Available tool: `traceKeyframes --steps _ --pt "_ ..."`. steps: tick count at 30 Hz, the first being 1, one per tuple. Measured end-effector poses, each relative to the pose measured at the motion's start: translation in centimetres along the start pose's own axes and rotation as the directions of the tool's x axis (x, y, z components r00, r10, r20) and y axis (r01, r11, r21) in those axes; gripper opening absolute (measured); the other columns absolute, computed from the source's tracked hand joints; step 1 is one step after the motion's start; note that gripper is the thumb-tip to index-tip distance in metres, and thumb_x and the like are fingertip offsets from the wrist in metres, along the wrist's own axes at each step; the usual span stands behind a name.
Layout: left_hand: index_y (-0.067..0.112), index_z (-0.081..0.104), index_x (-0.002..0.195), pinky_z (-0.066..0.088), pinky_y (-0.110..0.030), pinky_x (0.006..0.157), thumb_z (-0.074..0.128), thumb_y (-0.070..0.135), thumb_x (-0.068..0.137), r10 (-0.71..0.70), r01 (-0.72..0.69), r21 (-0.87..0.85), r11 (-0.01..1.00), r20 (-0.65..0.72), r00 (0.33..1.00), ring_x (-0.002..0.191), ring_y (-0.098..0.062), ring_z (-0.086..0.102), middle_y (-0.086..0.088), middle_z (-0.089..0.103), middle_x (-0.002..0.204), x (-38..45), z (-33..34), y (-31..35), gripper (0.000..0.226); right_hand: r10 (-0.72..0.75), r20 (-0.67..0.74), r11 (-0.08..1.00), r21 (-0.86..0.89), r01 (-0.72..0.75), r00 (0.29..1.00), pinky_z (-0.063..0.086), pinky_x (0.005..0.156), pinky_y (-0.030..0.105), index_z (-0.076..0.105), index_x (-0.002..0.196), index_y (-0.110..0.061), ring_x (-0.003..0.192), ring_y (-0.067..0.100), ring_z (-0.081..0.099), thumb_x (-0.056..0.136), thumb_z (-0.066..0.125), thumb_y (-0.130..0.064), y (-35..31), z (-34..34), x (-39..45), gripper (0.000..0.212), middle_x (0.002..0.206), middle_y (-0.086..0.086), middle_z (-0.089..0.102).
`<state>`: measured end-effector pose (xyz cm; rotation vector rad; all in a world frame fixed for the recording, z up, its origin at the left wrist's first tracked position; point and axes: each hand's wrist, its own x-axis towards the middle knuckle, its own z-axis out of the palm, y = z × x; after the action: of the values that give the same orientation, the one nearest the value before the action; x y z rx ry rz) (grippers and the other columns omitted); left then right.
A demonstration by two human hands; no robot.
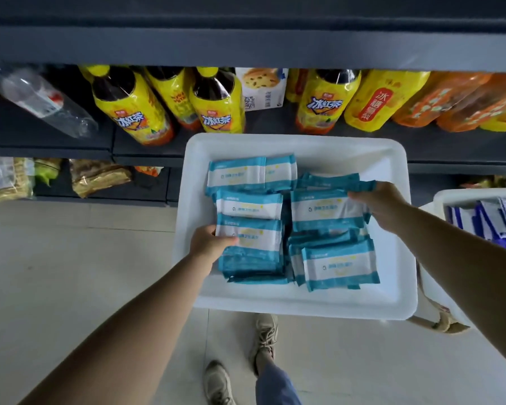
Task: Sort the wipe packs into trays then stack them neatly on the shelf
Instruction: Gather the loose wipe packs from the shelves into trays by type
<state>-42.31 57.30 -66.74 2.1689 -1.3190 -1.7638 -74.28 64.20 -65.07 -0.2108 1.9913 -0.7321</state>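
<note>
Both our hands grip teal wipe packs: left hand (208, 244) on the pile (250, 252) at the white tray's (304, 302) near-left, right hand (383, 206) on a pack (322, 211) at its right edge; squaring the piles comes next.

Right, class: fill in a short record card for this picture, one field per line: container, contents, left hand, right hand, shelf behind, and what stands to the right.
container: white tray
contents: teal-and-white wipe packs, lying in stacks
left hand: left hand grips the near-left stack
right hand: right hand holds a pack at the right stack
shelf behind: yellow tea bottles
to the right: second tray with blue-and-white packs
</note>
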Motion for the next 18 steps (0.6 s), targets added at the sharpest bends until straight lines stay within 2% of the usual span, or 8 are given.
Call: traceKeyframes --steps 2,4,6,7,9,11,15,18 --pt "0.007 0.068 0.086 0.054 -0.028 0.063 0.078 0.004 0.071 -0.006 0.006 0.03 1.0 -0.004 1.0 0.078 -0.024 0.068 -0.009 0.071 0.084 -0.1 -0.1 0.0 0.019 -0.021 -0.047 0.999 -0.05 0.019 0.999 0.056 0.078 0.041 0.063 0.093 -0.007 0.088 0.032 0.065 0.082 0.071 -0.01 -0.3 0.2 -0.4 0.014 0.095 0.015 0.067" --pt "0.007 0.069 0.088 0.054 -0.028 0.064 0.078 0.006 0.071 -0.001 0.002 0.066 0.998 -0.007 1.0 0.079 -0.023 0.069 -0.009 0.071 0.085 -0.1 0.0 -0.1 0.019 -0.08 -0.092 0.989 -0.134 0.067 0.993 0.047 0.056 0.028 0.06 0.093 -0.009 0.073 0.023 0.06 0.084 0.069 -0.013 -0.5 0.1 -0.7 0.013 0.088 0.011 0.064" --pt "0.008 0.068 0.088 0.054 -0.028 0.064 0.079 0.011 0.072 0.021 -0.018 0.128 0.992 -0.016 1.0 0.079 -0.021 0.068 -0.006 0.071 0.085 -0.3 0.0 0.1 0.02 -0.173 -0.115 0.952 -0.276 0.136 0.978 0.041 0.048 0.025 0.058 0.1 -0.01 0.07 0.02 0.058 0.084 0.069 -0.019 -0.7 -0.2 -1.1 0.022 0.093 0.009 0.063" --pt "0.009 0.067 0.088 0.053 -0.027 0.064 0.079 0.013 0.072 0.039 -0.035 0.169 0.985 -0.022 0.999 0.079 -0.02 0.068 -0.004 0.07 0.085 -0.5 -0.1 0.2 0.021 -0.226 -0.113 0.918 -0.356 0.173 0.967 0.044 0.05 0.027 0.056 0.109 -0.009 0.076 0.022 0.059 0.083 0.07 -0.021 -0.7 -0.4 -1.3 0.032 0.099 0.009 0.062" --pt "0.009 0.065 0.089 0.053 -0.029 0.065 0.079 0.017 0.072 0.094 -0.082 0.263 0.961 -0.033 0.995 0.079 -0.019 0.066 -0.002 0.069 0.088 -0.8 -0.1 0.6 0.024 -0.312 -0.096 0.845 -0.483 0.23 0.945 0.054 0.071 0.039 0.049 0.127 -0.009 0.095 0.029 0.059 0.082 0.072 -0.023 -0.9 -0.8 -1.8 0.053 0.116 0.011 0.059" --pt "0.01 0.061 0.093 0.05 -0.027 0.064 0.078 0.018 0.072 0.147 -0.123 0.346 0.93 -0.042 0.988 0.081 -0.019 0.064 -0.001 0.067 0.092 -1.5 -0.2 1.1 0.028 -0.382 -0.062 0.778 -0.56 0.284 0.922 0.049 0.091 0.042 0.043 0.134 -0.008 0.11 0.031 0.054 0.082 0.072 -0.022 -1.0 -1.3 -2.6 0.061 0.129 0.014 0.051" --pt "0.012 0.054 0.105 0.042 -0.02 0.058 0.076 0.017 0.075 0.234 -0.19 0.449 0.873 -0.045 0.971 0.083 -0.015 0.057 0.002 0.06 0.096 -3.5 -0.4 2.7 0.038 -0.454 0.007 0.692 -0.627 0.357 0.891 0.043 0.094 0.041 0.042 0.135 -0.011 0.118 0.03 0.049 0.086 0.069 -0.023 -1.3 -2.2 -5.1 0.057 0.134 0.014 0.045" --pt "0.011 0.055 0.111 0.045 -0.026 0.069 0.076 0.019 0.076 0.281 -0.216 0.52 0.826 -0.049 0.958 0.089 -0.017 0.058 0.0 0.059 0.101 -5.6 -0.7 3.7 0.042 -0.486 0.039 0.633 -0.673 0.383 0.873 0.039 0.099 0.042 0.041 0.137 -0.012 0.126 0.031 0.041 0.088 0.066 -0.024 -1.5 -3.4 -7.9 0.056 0.139 0.013 0.041"
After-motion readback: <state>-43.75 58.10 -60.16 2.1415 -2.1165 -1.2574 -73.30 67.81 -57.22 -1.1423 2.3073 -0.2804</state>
